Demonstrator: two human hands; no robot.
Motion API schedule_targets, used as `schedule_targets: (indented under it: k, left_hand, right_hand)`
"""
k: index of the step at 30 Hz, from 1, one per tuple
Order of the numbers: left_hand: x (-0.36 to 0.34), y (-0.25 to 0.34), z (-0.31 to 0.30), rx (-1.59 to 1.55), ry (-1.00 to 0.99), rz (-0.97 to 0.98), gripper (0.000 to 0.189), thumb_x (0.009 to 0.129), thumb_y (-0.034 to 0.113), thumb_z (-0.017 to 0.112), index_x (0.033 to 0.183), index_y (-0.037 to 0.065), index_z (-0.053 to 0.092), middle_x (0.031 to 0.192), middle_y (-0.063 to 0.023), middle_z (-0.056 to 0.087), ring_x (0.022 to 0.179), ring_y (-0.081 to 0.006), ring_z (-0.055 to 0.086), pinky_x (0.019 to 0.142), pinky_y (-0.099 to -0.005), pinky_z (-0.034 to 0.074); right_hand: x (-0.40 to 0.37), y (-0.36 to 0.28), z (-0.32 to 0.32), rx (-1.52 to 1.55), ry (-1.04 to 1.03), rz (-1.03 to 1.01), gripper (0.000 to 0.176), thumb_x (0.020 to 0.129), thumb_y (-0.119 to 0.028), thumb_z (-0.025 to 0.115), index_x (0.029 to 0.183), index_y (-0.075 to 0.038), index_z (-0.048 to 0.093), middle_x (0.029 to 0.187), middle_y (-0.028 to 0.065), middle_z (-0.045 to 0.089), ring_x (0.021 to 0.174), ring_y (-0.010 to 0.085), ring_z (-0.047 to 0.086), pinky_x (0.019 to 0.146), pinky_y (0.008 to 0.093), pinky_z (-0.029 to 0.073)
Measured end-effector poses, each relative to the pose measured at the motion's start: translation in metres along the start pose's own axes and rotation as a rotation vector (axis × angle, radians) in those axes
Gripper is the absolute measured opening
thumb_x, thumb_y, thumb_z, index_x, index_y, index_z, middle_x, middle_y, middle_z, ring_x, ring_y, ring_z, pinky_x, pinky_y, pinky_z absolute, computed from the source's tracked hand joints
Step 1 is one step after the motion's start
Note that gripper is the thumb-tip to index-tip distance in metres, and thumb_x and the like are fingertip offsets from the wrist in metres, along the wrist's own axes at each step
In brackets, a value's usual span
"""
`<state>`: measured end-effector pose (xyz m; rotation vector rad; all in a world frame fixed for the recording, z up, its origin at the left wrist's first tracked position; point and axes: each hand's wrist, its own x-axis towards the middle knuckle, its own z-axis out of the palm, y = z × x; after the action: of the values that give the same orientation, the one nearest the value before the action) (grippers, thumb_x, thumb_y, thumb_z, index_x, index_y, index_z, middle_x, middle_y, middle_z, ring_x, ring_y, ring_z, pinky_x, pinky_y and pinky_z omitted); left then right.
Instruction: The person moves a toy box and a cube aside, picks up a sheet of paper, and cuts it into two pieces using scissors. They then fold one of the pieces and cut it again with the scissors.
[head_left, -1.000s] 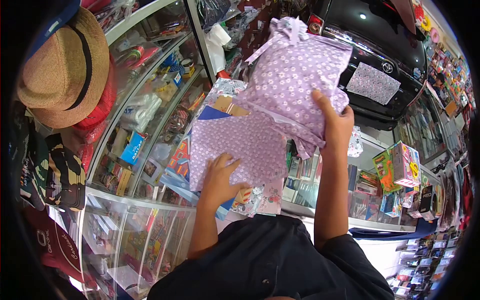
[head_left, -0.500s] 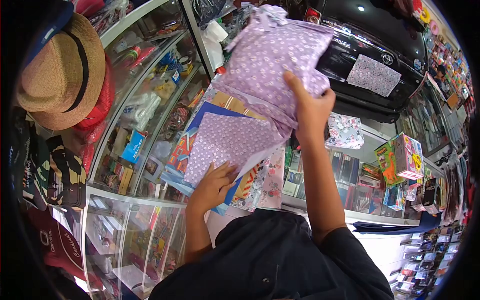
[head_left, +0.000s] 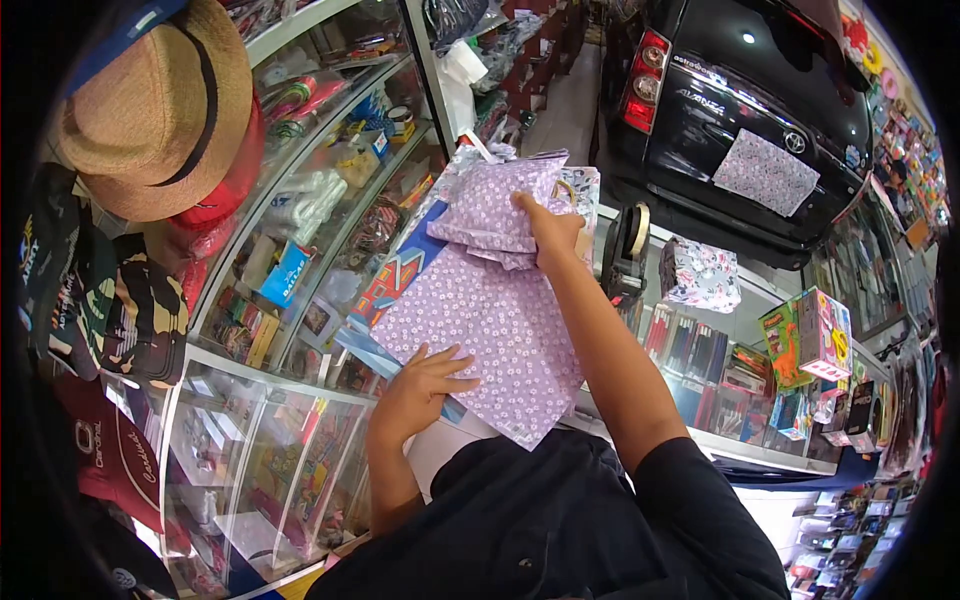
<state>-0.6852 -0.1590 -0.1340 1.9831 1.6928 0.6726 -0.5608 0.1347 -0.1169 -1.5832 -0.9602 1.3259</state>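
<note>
A sheet of purple wrapping paper (head_left: pixel 490 335) with small white flowers lies spread over the counter, one corner pointing toward my body. My left hand (head_left: pixel 415 395) rests on its lower left edge, fingers spread and flat. At the far end, my right hand (head_left: pixel 548 222) grips a bunched, folded part of the same paper (head_left: pixel 482 205), thumb on top, its other fingers partly hidden. Under the purple paper, a red and blue patterned sheet (head_left: pixel 400 290) and other papers stick out at the left.
To the left stands a glass display case (head_left: pixel 290 430) with small goods, a straw hat (head_left: pixel 150 110) above it. A tape dispenser (head_left: pixel 628 250) and a floral wrapped box (head_left: pixel 702 273) sit right of the paper. A black car (head_left: pixel 740 110) is parked beyond.
My right hand has lowered the lifted bundle and moved it left, and the paper now unfolds toward my body. My left hand stays near the left edge. The view has shifted, uncovering the tape dispenser.
</note>
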Motion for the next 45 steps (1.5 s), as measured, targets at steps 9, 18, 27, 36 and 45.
schedule_targets:
  k: [9, 18, 27, 36, 45]
  left_hand:
    - [-0.035, 0.013, -0.057, -0.162, 0.278, 0.054, 0.05, 0.074, -0.013, 0.047, 0.103, 0.008, 0.082, 0.107, -0.0115, 0.08, 0.117, -0.0314, 0.073, 0.119, -0.057, 0.039]
    - [-0.053, -0.05, -0.069, -0.487, 1.216, -0.048, 0.026, 0.092, -0.001, 0.062, 0.115, -0.001, 0.073, 0.109, -0.0137, 0.075, 0.098, -0.024, 0.071, 0.091, -0.0384, 0.056]
    - [0.039, -0.009, -0.078, -1.189, 1.141, -0.094, 0.042, 0.104, 0.011, 0.063, 0.143, -0.001, 0.053, 0.137, -0.0133, 0.064, 0.124, -0.0256, 0.063, 0.106, -0.0423, 0.053]
    - [0.079, -0.009, -0.051, -1.314, 1.01, -0.321, 0.042, 0.104, 0.01, 0.06, 0.143, -0.002, 0.05, 0.134, -0.0156, 0.064, 0.12, -0.0275, 0.066, 0.098, -0.0422, 0.058]
    - [0.085, -0.023, -0.04, -1.306, 1.07, -0.344, 0.039, 0.104, 0.004, 0.059, 0.141, -0.002, 0.05, 0.136, -0.0161, 0.062, 0.121, -0.0284, 0.065, 0.101, -0.0429, 0.057]
  right_hand:
    - [0.023, 0.009, 0.003, -0.094, -0.07, -0.003, 0.14, 0.064, -0.042, 0.098, 0.151, 0.022, 0.009, 0.144, 0.0345, 0.05, 0.125, 0.037, 0.062, 0.102, 0.0398, 0.053]
    - [0.008, 0.005, -0.03, -0.192, -0.223, -0.104, 0.126, 0.067, -0.052, 0.092, 0.143, 0.026, 0.029, 0.136, 0.036, 0.058, 0.121, 0.0409, 0.065, 0.101, 0.0406, 0.054]
    - [-0.004, 0.014, -0.038, -0.693, -0.035, -0.393, 0.122, 0.069, -0.08, 0.077, 0.132, 0.021, 0.046, 0.132, 0.04, 0.057, 0.126, 0.048, 0.061, 0.103, 0.0485, 0.052]
    - [0.03, 0.036, -0.039, -0.717, -0.115, -0.606, 0.103, 0.075, -0.069, 0.079, 0.132, 0.013, 0.053, 0.13, 0.0386, 0.056, 0.12, 0.0508, 0.061, 0.1, 0.0523, 0.053]
    - [0.021, 0.028, -0.043, -0.74, -0.154, -0.645, 0.083, 0.083, -0.064, 0.074, 0.124, 0.009, 0.064, 0.12, 0.0364, 0.063, 0.117, 0.0521, 0.063, 0.096, 0.0538, 0.054]
